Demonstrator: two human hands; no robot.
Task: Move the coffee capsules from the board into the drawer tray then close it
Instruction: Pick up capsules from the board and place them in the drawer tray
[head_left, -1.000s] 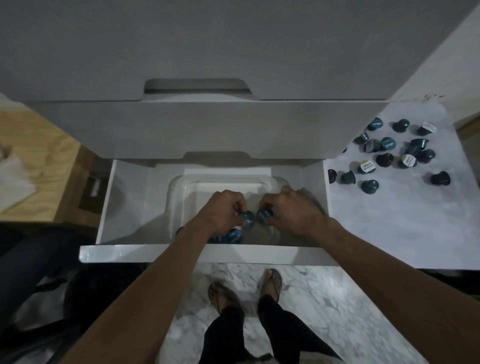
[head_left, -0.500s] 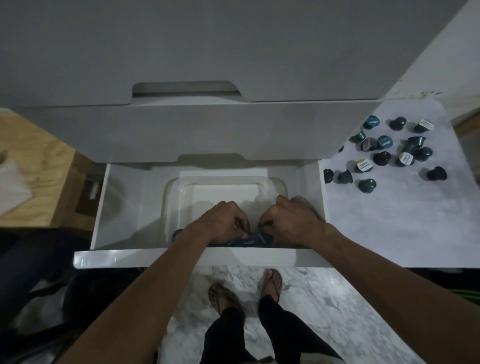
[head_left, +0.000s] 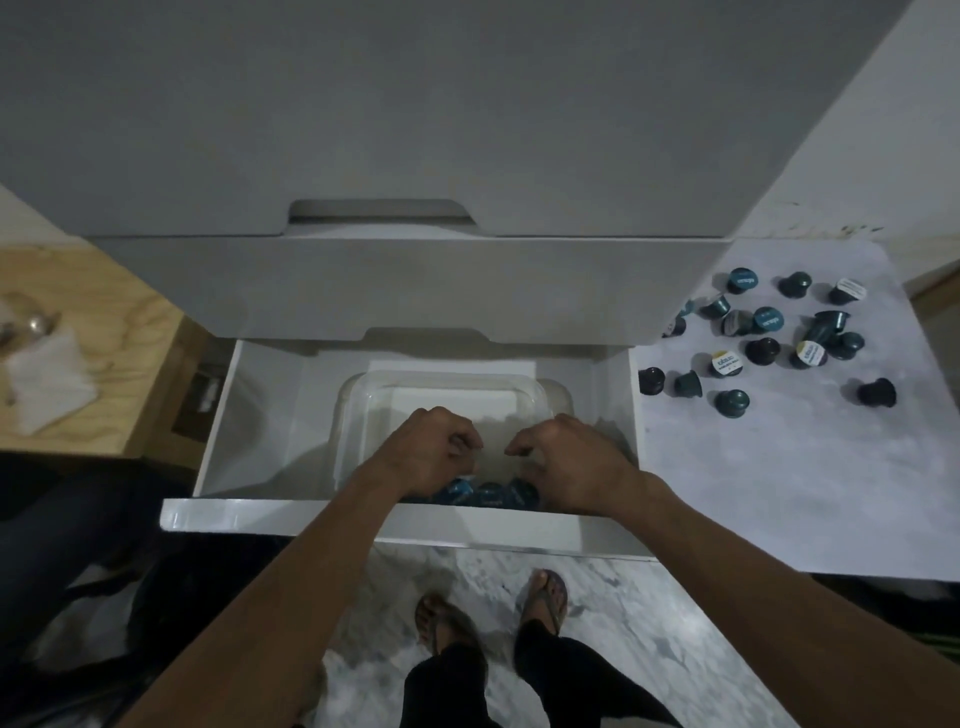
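Both hands over the clear tray (head_left: 358, 410) in the open drawer (head_left: 270, 405). Change from a second ago: the capsules then pinched in each hand are gone from the fingers. Left hand (head_left: 434, 452) and right hand (head_left: 569, 462) now hang loosely curled and hold nothing visible. Dropped capsules (head_left: 488, 493) lie at the tray's near end, just below the hands. Judgement: this batch is delivered. Over a dozen remaining capsules (head_left: 769, 340) lie scattered on the board (head_left: 779, 467) to the right; drawer not ready to close.

Sixteen capsules (head_left: 765, 351) on the right board (head_left: 779, 493), three capsules in tray (head_left: 358, 415), two hands (head_left: 431, 452)
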